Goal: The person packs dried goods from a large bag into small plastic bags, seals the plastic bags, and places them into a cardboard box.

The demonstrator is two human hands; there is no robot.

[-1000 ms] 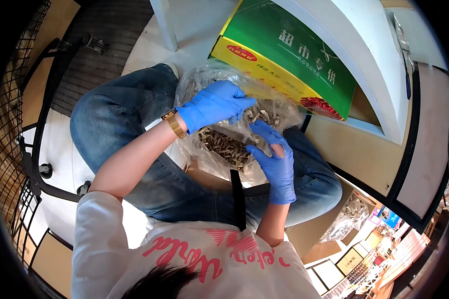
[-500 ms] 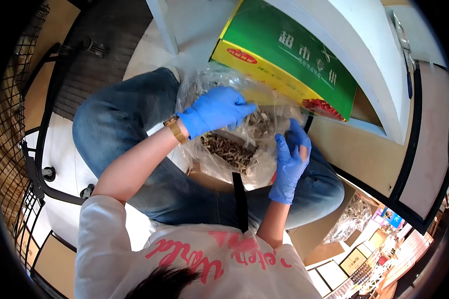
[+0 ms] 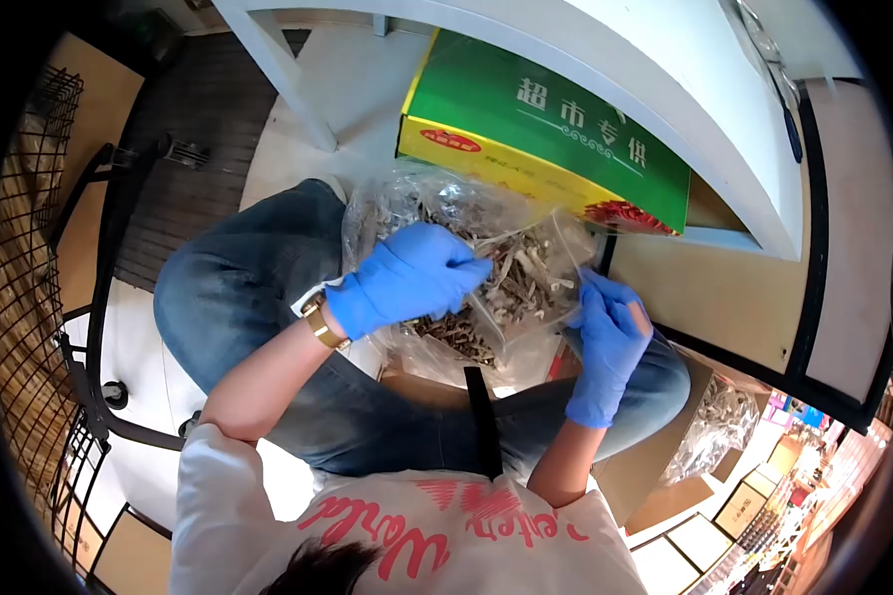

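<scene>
Between my hands is a small clear plastic bag (image 3: pixel 521 288) with pale brown dried strips in or behind it. My left hand (image 3: pixel 412 278), in a blue glove, is closed in a pinch at the bag's left edge. The right hand (image 3: pixel 608 347), also blue-gloved, has its fingers closed on the bag's right edge. Below lies a large open clear plastic bag (image 3: pixel 367 223), holding many more dried strips (image 3: pixel 456 332), dark brown and greyish. It rests between my bent legs, partly hidden by my left hand and the small bag.
A green and yellow carton (image 3: pixel 566 129) sits under a white table (image 3: pixel 665 89) just ahead. To the left stands a black wire rack (image 3: pixel 30 297) on castors. An open cardboard box (image 3: pixel 665 476) with clear plastic (image 3: pixel 714 431) is at the right, near a cabinet (image 3: pixel 704 297).
The small bag is now stretched wider between my hands and its strips show more plainly. My right hand has moved right and its fingers have closed on the edge. The view has shifted.
</scene>
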